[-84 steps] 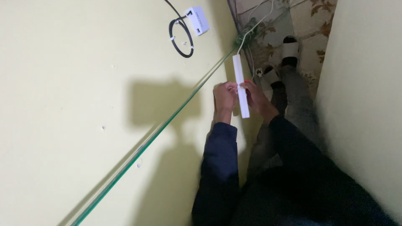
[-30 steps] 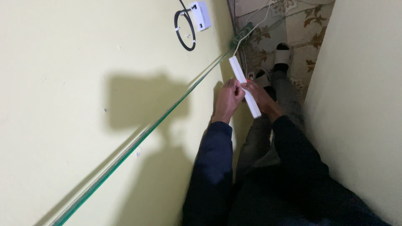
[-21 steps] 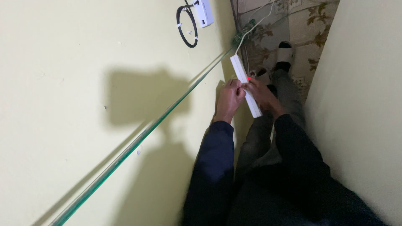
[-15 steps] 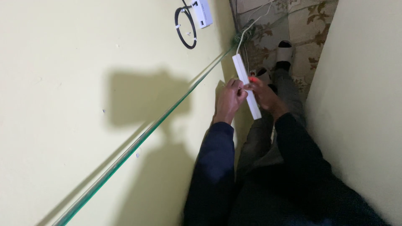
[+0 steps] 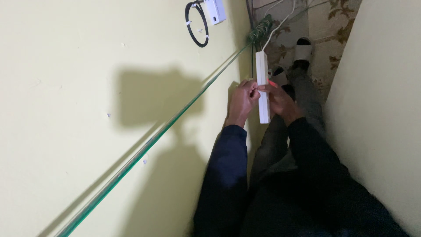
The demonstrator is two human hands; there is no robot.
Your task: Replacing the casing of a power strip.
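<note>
Against the yellow wall (image 5: 87, 109), both hands on a long white power strip (image 5: 262, 83).
Left hand (image 5: 242, 101) fingers pinched on strip's left edge; right hand (image 5: 280, 100) fingers clamped on its lower half. Strip upright, just beside green cable (image 5: 175, 120). Black cable coil (image 5: 197, 24) above, white slippers (image 5: 302, 48) on patterned floor.
</note>
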